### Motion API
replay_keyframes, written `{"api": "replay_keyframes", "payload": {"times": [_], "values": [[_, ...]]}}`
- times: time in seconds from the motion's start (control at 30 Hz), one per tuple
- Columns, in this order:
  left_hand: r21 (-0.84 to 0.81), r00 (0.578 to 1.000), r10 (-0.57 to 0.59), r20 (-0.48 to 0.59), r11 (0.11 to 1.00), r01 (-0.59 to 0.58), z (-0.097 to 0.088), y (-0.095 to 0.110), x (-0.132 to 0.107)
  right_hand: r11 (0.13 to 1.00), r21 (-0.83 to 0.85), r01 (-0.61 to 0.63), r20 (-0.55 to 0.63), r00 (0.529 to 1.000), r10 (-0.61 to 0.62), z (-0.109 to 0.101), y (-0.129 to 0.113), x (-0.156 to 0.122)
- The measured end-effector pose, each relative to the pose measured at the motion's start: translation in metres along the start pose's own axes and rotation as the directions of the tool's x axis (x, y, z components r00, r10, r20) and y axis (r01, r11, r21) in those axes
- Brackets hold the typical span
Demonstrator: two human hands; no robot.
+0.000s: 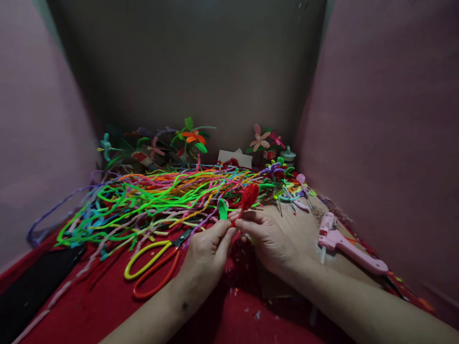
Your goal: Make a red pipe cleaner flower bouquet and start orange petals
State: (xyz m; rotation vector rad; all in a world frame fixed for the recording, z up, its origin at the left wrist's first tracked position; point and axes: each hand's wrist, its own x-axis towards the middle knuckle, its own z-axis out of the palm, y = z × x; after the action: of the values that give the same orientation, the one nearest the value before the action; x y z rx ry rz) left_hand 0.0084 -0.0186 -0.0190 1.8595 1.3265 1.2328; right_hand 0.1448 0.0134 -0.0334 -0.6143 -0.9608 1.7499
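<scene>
A red pipe-cleaner flower bud [250, 196] stands tilted above my fingertips, its narrow base pinched between both hands. My left hand [210, 246] is closed, thumb and forefinger pressed together at the bottom of the bud. From the other side my right hand [268, 239] grips the same base with thumb and fingers. A green pipe-cleaner leaf [223, 209] rises just behind my left fingers; whether it joins the bud is hidden. Scissors [156, 270] with one yellow and one red handle lie left of my left hand, their blades partly covered by pipe cleaners.
Loose coloured pipe cleaners [158, 191] heap across the red cloth [107, 306]. A pink glue gun [344, 246] rests on a brown board [297, 229] at right. Finished flowers [194, 137] stand at the back. A black flat object [39, 282] lies at left; pink walls flank both sides.
</scene>
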Motion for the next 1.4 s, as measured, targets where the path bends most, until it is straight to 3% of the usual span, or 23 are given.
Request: {"api": "replay_keyframes", "payload": {"times": [0.13,0.27,0.47,0.77,0.83,0.9,0.93,1.0,1.07,1.1,1.17,1.23,1.3,1.4], "values": [[-0.249,0.978,-0.184,0.103,0.947,0.204,-0.002,0.006,0.004,1.000,0.003,0.006,0.016,1.000,-0.006,0.000,-0.002,0.000],[-0.520,0.908,-0.310,0.281,0.746,0.416,-0.005,0.010,0.007,0.999,-0.009,0.031,0.083,0.996,-0.030,0.003,-0.005,-0.001],[-0.667,0.845,-0.255,0.469,0.525,0.529,-0.009,0.005,0.007,0.999,-0.018,0.037,0.139,0.990,-0.034,0.005,-0.009,-0.003],[-0.706,0.789,-0.143,0.597,0.373,0.602,-0.011,-0.002,0.007,0.998,0.007,0.065,0.224,0.972,-0.065,0.003,-0.006,-0.001],[-0.700,0.791,-0.150,0.594,0.387,0.600,-0.011,-0.001,0.006,0.999,0.017,0.048,0.197,0.979,-0.051,0.004,-0.006,-0.001],[-0.666,0.798,-0.187,0.572,0.463,0.585,-0.009,0.002,0.005,0.999,0.018,0.042,0.153,0.987,-0.044,0.005,-0.006,-0.002],[-0.634,0.818,-0.210,0.535,0.540,0.554,-0.007,0.004,0.004,0.999,0.018,0.043,0.126,0.991,-0.045,0.006,-0.006,-0.003],[-0.501,0.905,-0.218,0.367,0.773,0.389,-0.004,0.005,0.002,0.999,0.018,0.046,0.076,0.996,-0.047,0.007,-0.005,-0.004],[-0.220,0.988,-0.078,0.131,0.970,0.105,-0.001,0.002,0.000,0.999,0.017,0.050,0.038,0.998,-0.051,0.007,-0.004,-0.005],[-0.053,0.998,0.037,0.042,0.998,-0.035,0.000,-0.001,-0.002,0.999,0.016,0.051,0.025,0.998,-0.051,0.007,-0.003,-0.006],[0.202,0.970,0.242,-0.019,0.951,-0.233,0.002,-0.010,-0.003,0.999,0.015,0.050,0.006,0.999,-0.050,0.007,0.000,-0.006],[0.320,0.942,0.336,-0.016,0.894,-0.314,0.003,-0.017,-0.004,0.998,0.010,0.055,-0.020,0.998,-0.055,0.006,0.001,-0.006],[0.331,0.946,0.323,-0.004,0.894,-0.304,0.002,-0.021,-0.003,0.997,-0.001,0.075,-0.041,0.996,-0.075,0.006,0.002,-0.005],[0.216,0.989,0.147,0.011,0.965,-0.146,0.000,-0.017,0.001,0.994,-0.035,0.106,-0.008,0.994,-0.107,0.007,0.000,-0.003]]}}
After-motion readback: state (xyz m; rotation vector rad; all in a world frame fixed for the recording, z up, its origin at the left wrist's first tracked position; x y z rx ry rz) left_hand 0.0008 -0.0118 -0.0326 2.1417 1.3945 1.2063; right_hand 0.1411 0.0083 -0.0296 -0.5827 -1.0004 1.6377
